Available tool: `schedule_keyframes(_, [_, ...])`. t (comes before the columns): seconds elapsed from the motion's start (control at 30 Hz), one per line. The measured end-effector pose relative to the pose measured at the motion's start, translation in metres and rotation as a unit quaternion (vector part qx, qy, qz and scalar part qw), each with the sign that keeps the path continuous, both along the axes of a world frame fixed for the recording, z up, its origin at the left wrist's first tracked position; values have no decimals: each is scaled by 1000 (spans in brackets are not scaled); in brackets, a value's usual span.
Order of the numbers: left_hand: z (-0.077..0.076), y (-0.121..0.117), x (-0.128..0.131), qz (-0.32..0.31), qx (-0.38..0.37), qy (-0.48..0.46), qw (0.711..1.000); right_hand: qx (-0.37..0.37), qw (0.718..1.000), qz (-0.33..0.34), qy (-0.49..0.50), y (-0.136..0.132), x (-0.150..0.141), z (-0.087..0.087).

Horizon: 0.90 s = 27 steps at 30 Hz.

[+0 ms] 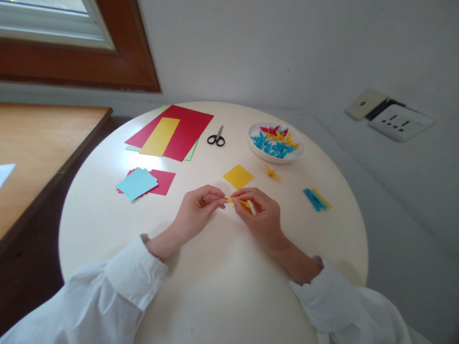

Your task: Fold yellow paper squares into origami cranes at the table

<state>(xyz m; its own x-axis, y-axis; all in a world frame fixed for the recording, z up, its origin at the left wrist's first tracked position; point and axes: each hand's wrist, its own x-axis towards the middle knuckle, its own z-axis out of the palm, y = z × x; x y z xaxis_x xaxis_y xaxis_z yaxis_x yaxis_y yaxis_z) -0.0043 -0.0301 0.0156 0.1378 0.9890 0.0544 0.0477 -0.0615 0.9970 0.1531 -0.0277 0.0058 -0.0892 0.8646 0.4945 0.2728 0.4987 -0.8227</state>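
Between my two hands is a small folded yellow paper piece (241,202), held just above the round white table. My left hand (201,204) pinches its left end between thumb and fingertips. From the other side my right hand (258,210) grips it, with the thumb in front and the fingers behind. Parts of the folds are hidden by my fingers. Just beyond my hands lies a flat yellow paper square (238,176). A finished-looking yellow paper crane (273,173) sits to the right of that square.
A white dish (276,159) holds several blue, yellow and red paper cranes. Black-handled scissors (216,139) lie left of it. Large red sheets (193,125) and light blue squares (137,183) are at the left. Folded blue strips (314,199) lie at the right.
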Motion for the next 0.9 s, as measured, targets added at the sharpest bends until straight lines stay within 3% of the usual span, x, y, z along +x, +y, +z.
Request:
schedule_keyframes(0.27, [1,0,-1,-17,-8,2,1000,9,1000,6,5,1,1,-1])
schedule_keyframes(0.63, [5,0,3,-41,-79,-86,992,20,999,32,-3,0,2,0])
schedule_keyframes(0.9, [5,-1,3,-27,-90,-110,990,14,999,46,9,-1,2,-2])
